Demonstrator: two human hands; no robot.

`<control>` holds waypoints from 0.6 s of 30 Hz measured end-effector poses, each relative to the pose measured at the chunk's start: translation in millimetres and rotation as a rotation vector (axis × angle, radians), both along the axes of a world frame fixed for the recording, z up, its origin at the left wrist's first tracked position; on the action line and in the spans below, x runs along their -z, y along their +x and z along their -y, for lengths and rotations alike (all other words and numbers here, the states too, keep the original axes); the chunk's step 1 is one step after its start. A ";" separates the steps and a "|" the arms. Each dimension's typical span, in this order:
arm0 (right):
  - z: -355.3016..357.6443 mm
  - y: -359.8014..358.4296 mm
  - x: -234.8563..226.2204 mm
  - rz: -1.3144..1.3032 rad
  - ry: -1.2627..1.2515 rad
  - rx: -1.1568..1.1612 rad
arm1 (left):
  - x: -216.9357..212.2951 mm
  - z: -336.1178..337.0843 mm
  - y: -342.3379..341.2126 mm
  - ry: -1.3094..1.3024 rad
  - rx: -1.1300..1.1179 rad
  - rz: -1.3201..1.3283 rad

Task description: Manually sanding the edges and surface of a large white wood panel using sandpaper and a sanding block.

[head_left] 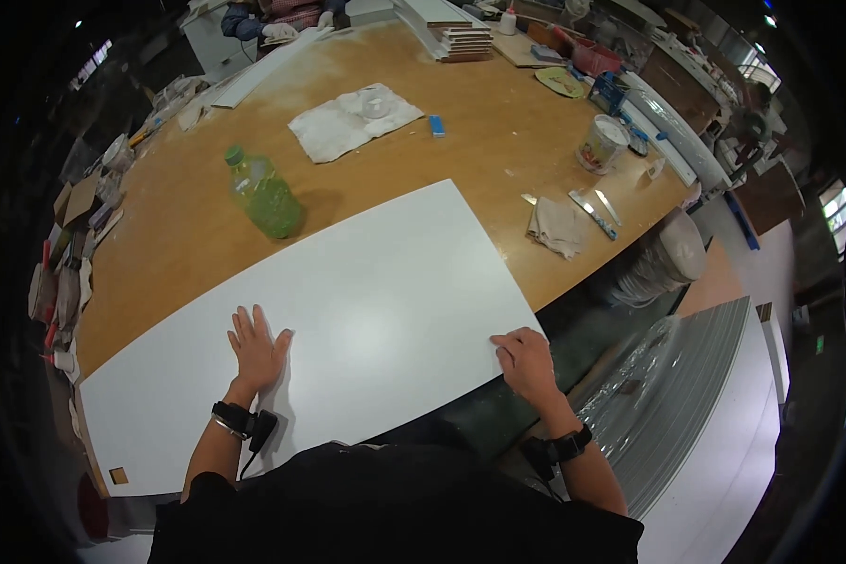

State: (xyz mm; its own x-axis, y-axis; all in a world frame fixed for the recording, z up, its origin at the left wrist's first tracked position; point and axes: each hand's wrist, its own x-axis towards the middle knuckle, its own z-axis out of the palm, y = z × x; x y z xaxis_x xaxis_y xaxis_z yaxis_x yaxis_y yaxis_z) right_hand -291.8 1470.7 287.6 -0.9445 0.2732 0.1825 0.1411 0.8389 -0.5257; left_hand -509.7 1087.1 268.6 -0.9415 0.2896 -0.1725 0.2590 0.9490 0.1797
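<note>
A large white panel lies flat along the near side of the wooden table, with a small square cutout in its near left corner. My left hand rests palm down on the panel, fingers spread. At the panel's right end, my right hand curls its fingers over the near right corner and grips the edge. Beyond the panel stands a green-tinted plastic bottle with a green cap.
A white cloth, a blue block, a tub, a beige rag and a putty knife lie farther off. Stacked panels stand at right. Another person's gloved hand is at the far edge.
</note>
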 end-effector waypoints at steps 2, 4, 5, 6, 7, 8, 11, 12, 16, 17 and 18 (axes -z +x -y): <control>-25.6 -6.3 -6.3 -0.053 -0.012 -0.039 | 0.7 -8.9 3.6 -0.013 -0.040 -0.020; -55.2 -16.0 -10.1 -0.151 -0.132 0.139 | 2.9 -17.8 6.1 -0.019 -0.068 -0.031; -73.3 -19.0 -9.2 -0.163 -0.181 0.229 | 0.8 -23.2 6.4 -0.023 -0.089 -0.040; -91.8 -25.2 -10.0 -0.179 -0.231 0.314 | 0.4 -26.0 6.0 -0.027 -0.115 -0.054; -111.6 -31.3 -12.1 -0.131 -0.307 0.395 | 3.6 -28.6 6.4 -0.028 -0.126 -0.081; -126.2 -38.0 -13.6 -0.081 -0.387 0.476 | 4.2 -27.2 6.9 -0.032 -0.129 -0.070; -176.6 -47.2 -11.3 -0.107 -0.391 0.520 | 4.5 -38.0 9.5 -0.037 -0.149 -0.100; -188.1 -54.4 -17.5 -0.085 -0.387 0.503 | 3.0 -37.4 8.8 -0.030 -0.148 -0.136; -243.9 -85.6 -16.4 -0.082 0.013 0.444 | 5.9 -44.2 7.7 -0.027 -0.222 -0.162; -262.8 -92.6 -7.8 -0.134 0.247 0.399 | 7.4 -47.1 6.2 -0.035 -0.241 -0.160; -279.2 -98.1 -1.0 -0.061 0.258 0.391 | 11.4 -51.3 5.9 -0.020 -0.295 -0.165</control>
